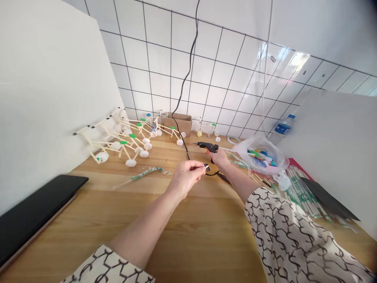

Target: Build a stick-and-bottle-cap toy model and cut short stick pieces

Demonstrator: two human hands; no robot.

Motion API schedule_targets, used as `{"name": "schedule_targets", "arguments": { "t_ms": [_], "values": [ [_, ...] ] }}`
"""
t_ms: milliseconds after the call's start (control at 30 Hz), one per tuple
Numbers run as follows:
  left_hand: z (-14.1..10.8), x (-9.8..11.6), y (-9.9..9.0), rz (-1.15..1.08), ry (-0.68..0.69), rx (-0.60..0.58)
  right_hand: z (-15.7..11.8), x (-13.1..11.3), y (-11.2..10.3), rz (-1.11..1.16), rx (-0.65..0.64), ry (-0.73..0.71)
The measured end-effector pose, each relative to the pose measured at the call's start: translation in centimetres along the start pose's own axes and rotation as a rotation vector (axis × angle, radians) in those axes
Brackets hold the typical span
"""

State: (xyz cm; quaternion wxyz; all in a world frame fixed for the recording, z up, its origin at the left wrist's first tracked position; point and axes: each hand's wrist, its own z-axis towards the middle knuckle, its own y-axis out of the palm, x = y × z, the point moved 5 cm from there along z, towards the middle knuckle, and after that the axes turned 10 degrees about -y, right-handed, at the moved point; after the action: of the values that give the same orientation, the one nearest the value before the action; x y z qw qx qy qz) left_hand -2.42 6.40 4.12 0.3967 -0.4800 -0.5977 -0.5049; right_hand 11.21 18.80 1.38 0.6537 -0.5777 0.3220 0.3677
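In the middle of the wooden table (pixel 176 243), my left hand (pixel 185 177) pinches a small black piece with a white strip (pixel 207 168) between thumb and fingertips. My right hand (pixel 220 158) is wrapped round the handle of a black hot glue gun (pixel 208 147) with an orange trigger. Its nozzle points left, and a pale glue stick sticks out at the rear. The gun is above and beyond the small piece, apart from it. A torn green-and-white chopstick wrapper (pixel 147 173) lies left of my left hand.
Several stick models with bottle-cap wheels (pixel 129 143) stand back left, near a cardboard box (pixel 182 124). A black cable (pixel 185 78) hangs down the wall. Right are a bag of bottle caps (pixel 262 157), a water bottle (pixel 284 126) and wrapped chopsticks (pixel 303 192). A black tablet (pixel 41 212) lies left.
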Motion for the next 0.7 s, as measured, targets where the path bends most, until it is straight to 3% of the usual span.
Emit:
{"name": "schedule_targets", "arguments": {
  "t_ms": [233,367,533,700],
  "values": [
    [0.1,-0.4,0.1,0.016,-0.011,-0.009,2.0,0.1,1.2,-0.187,0.050,0.109],
    [0.2,-0.6,0.2,0.039,-0.001,-0.036,1.8,-0.2,1.1,-0.223,0.094,0.137],
    [0.3,-1.1,0.4,0.046,0.009,-0.058,-0.2,-1.7,-0.2,-0.163,0.155,0.073],
    [0.1,-1.2,0.8,0.057,0.022,-0.084,-4.8,-3.2,-2.3,0.048,0.112,-0.096]
  ]
}}
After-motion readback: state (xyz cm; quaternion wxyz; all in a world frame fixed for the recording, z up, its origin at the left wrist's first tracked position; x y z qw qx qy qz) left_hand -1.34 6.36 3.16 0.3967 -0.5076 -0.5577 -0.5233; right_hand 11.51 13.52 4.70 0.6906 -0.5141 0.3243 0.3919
